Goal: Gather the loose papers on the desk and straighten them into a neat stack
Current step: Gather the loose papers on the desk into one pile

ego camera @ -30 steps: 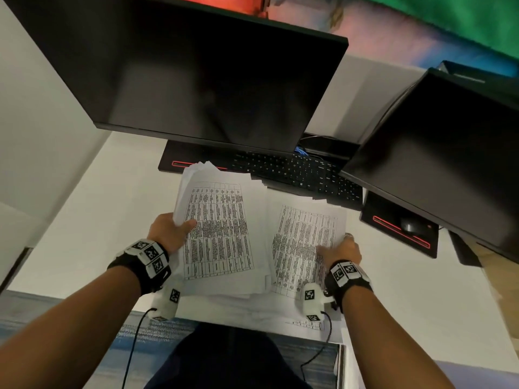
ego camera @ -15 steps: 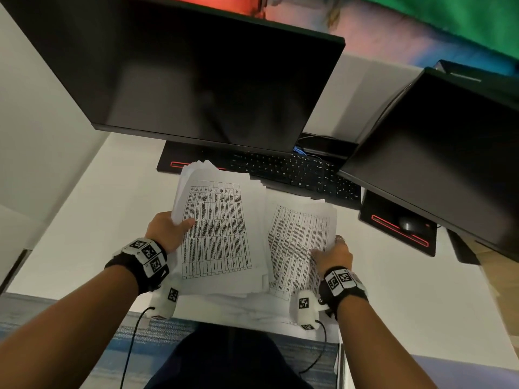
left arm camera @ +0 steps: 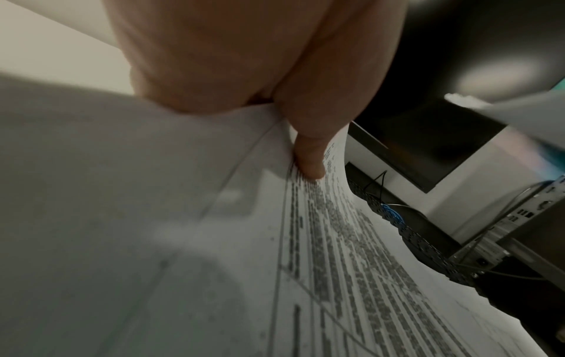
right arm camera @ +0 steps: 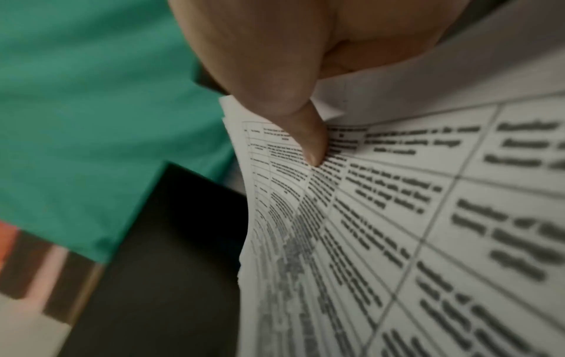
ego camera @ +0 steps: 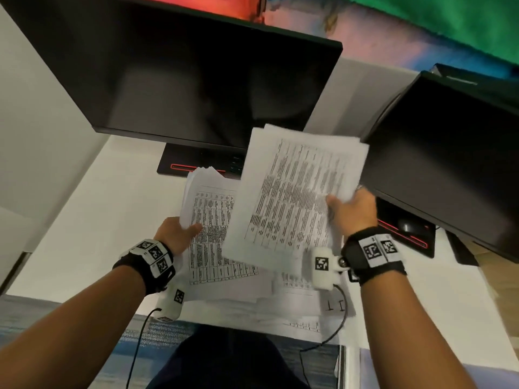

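My right hand pinches a sheaf of printed sheets by its right edge and holds it raised above the desk, tilted toward the monitors; its thumb lies on the top page. My left hand grips the left edge of a second pile of printed pages, thumb on top of the paper. The raised sheaf overlaps the right part of that pile. More loose sheets lie flat on the white desk under both, reaching the near edge.
Two dark monitors stand close behind: a central monitor and a right monitor, each on a black base with a red stripe. A mouse sits under the right screen. Wrist-camera cables hang at the desk's near edge.
My right hand has gripped the right-hand sheets and lifted them up off the desk, over the keyboard. The left hand keeps its hold on the left pile.
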